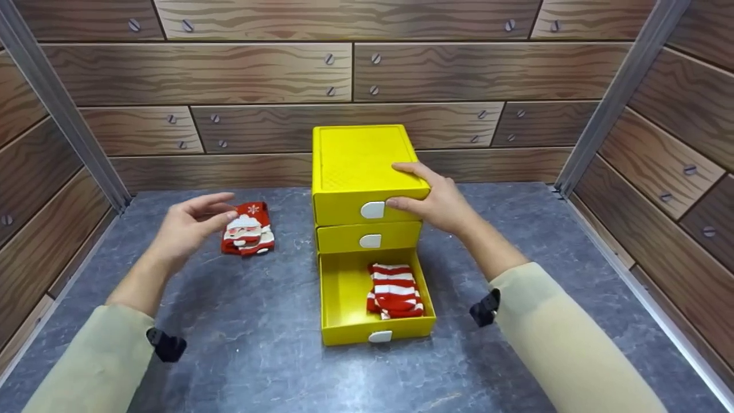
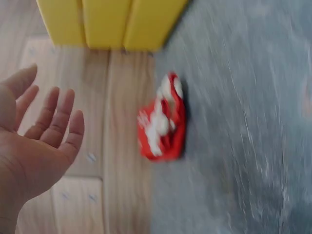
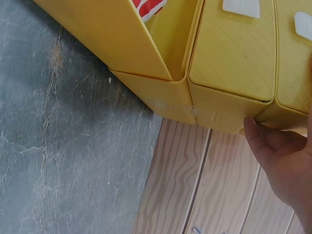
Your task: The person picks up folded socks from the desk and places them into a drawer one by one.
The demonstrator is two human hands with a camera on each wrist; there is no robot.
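A yellow drawer unit [image 1: 367, 158] with three drawers and white handles stands mid-table. Its bottom drawer [image 1: 344, 292] is pulled out, with folded red-and-white striped socks [image 1: 395, 291] at its right side. My right hand [image 1: 438, 201] grips the unit's upper right front corner, thumb on the front by the top handle, index finger across the top; other fingers touch the side in the right wrist view. Folded red socks with a Santa face [image 1: 249, 229] lie on the table to the left. Beside them my left hand [image 1: 186, 229] hovers with loose fingers, holding nothing.
The grey marbled tabletop [image 1: 241, 344] is bounded by wood-patterned walls [image 1: 258, 74] at the back and both sides. Metal corner posts [image 1: 622, 97] stand where the walls meet. The open drawer juts toward the front.
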